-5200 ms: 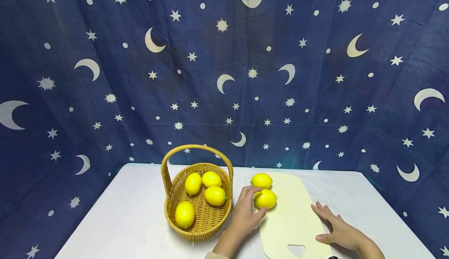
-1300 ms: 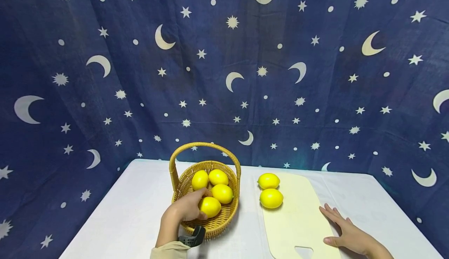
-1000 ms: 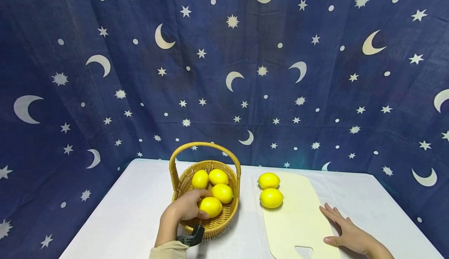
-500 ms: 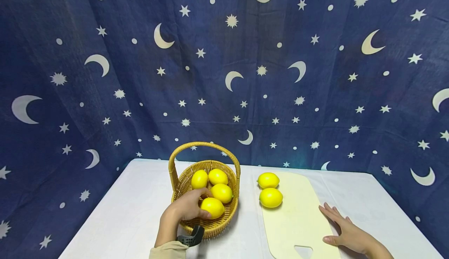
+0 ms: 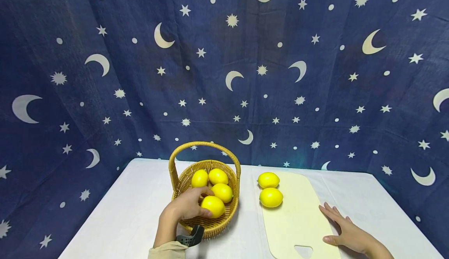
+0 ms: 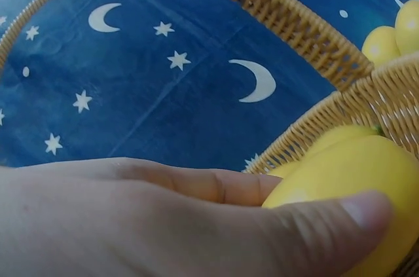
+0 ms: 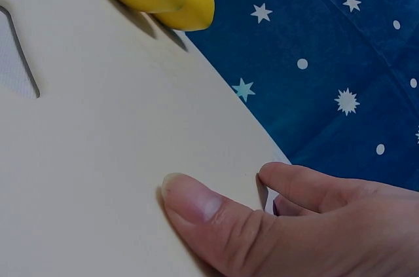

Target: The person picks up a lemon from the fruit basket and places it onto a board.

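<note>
My left hand (image 5: pixel 187 205) reaches into the wicker basket (image 5: pixel 210 232) and grips a yellow lemon (image 5: pixel 214 207) near its front, thumb on the near side. In the left wrist view the thumb lies across that lemon (image 6: pixel 340 179), and the other fingertips are hidden behind it. Three more lemons, including one (image 5: pixel 222 193) right by the gripped one, lie farther back in the basket. My right hand (image 5: pixel 350 235) rests at the right edge of a cream cutting board (image 5: pixel 298 220). In the right wrist view its thumb lies on the board (image 7: pixel 118 146), fingers extended along the edge.
Two lemons, a rear one (image 5: pixel 268 180) and a front one (image 5: pixel 271 197), sit at the board's left side. The basket's tall handle (image 5: pixel 205 144) arches over its back. A white cloth (image 5: pixel 115 212) covers the table, and a blue star-and-moon curtain (image 5: pixel 196 83) hangs behind.
My left hand has left the lemon on the board and moved left into the basket, taking hold of the front lemon. That lemon has turned and shifted slightly right. The right hand stays put.
</note>
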Tool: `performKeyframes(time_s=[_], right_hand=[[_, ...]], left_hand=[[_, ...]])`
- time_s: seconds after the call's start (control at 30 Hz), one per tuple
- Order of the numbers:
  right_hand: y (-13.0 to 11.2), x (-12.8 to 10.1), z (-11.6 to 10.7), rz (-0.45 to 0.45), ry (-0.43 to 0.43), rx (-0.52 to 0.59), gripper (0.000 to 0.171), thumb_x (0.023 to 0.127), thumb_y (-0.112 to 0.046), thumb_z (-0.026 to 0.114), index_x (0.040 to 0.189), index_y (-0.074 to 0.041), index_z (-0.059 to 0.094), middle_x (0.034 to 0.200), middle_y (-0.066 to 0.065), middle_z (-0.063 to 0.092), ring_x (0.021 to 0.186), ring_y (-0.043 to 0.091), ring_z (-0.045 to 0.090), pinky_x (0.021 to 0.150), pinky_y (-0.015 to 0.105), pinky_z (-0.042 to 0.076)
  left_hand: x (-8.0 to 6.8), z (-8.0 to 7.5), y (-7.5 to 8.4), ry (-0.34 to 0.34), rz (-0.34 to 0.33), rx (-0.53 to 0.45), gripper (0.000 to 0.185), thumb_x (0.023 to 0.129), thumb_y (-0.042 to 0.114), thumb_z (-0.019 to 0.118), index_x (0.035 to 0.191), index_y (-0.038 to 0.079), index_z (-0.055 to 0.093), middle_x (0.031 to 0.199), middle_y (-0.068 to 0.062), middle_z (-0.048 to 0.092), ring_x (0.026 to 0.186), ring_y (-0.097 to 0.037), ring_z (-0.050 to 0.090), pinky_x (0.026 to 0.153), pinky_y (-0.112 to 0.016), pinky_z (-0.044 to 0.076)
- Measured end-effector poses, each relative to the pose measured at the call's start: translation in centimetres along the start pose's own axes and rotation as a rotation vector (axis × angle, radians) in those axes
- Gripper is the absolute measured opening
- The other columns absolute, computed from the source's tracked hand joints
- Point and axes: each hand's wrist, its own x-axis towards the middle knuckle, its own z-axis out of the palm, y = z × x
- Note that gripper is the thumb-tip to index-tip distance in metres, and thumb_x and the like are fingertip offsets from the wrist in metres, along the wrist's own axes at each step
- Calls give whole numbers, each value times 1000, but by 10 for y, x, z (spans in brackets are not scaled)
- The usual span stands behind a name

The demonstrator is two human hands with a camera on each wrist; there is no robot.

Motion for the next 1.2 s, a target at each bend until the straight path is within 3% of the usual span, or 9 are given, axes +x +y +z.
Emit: performKeyframes(time_s=[0.47, 1.2], right_hand=[[2, 1, 0, 14, 1, 10, 92, 75, -23, 76, 143, 12, 25, 145, 43, -2, 128, 64, -15, 90, 75, -23], [0, 1, 0, 28, 0, -2, 91, 75, -23, 77, 143, 10, 26, 146, 42, -1, 130, 63, -15, 91, 76, -21]], left_hand=[[-4, -10, 17, 27, 33, 9, 51, 75, 31, 80, 118, 11, 63, 114, 0, 64, 101, -20, 59, 87, -40, 50], [-5, -8, 45, 16, 63, 42, 54, 75, 37, 79, 120, 15, 61, 112, 2, 66, 101, -16, 61, 87, -36, 51]])
